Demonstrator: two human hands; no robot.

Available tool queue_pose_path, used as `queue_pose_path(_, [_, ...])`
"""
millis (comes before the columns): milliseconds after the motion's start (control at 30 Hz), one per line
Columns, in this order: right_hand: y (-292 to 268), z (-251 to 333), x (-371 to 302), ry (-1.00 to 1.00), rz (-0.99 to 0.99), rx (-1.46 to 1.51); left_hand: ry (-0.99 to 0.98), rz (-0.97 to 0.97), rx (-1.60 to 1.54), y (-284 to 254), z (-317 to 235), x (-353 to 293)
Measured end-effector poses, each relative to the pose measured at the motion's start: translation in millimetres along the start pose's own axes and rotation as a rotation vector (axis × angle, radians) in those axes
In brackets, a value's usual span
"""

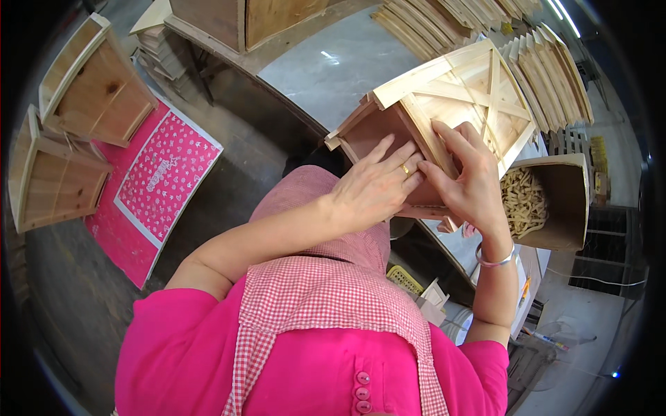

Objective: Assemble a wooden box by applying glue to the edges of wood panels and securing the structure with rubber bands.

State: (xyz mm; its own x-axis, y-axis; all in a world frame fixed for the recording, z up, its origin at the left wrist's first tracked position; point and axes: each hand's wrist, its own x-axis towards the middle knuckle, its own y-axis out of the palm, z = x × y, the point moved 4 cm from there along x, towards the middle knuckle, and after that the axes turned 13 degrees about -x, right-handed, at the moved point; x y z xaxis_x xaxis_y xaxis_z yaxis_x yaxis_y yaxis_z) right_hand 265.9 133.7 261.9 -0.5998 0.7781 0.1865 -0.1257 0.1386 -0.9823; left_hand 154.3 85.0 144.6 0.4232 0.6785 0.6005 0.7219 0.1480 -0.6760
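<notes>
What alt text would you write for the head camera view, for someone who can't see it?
Seen from above, a person's left hand and right hand press flat on a pale wooden crate tilted on a grey worktable. A cardboard box of wood shavings sits to the right, and more wooden crates lie on the floor.

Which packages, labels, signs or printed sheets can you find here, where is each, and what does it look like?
Printed sheet: flat on the floor, left; pink, white border, small white pattern.
Cardboard box: open, on its side, right of the hands; brown, holding pale wooden pieces.
No screens or signs.
</notes>
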Motion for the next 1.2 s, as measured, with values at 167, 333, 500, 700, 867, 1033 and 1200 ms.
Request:
queue_pose_path(167, [0.4,1.6,-1.6,-0.004,-0.013,0.005,0.005,-0.011,0.017,-2.1,-2.9,-6.4])
queue_pose_path(333, [0.5,0.2,-1.3,-0.009,-0.041,0.035,-0.004,-0.021,0.006,-2.9,-4.0,-7.5])
queue_pose_path(500, [-0.2,1.7,-2.2,-0.002,-0.031,0.057,-0.009,-0.025,-0.019,-5.7,-8.4,-8.6])
queue_pose_path(700, [1.3,-0.1,-1.3,0.013,-0.034,0.073,-0.017,-0.04,-0.052,-5.5,-9.0,-8.5])
queue_pose_path(867, [3.0,-4.7,-3.6,0.041,-0.03,0.062,-0.03,-0.132,-0.287,-20.0,-10.7,-32.6])
queue_pose_path(1033, [9.3,-0.3,-9.4,0.008,-0.031,0.034,-0.034,-0.226,-0.289,-40.1,8.9,-53.2])
queue_pose_path(1200, [12.7,-4.3,-13.5,0.03,-0.031,0.004,-0.172,-0.561,-0.389,-86.5,39.3,-23.9])
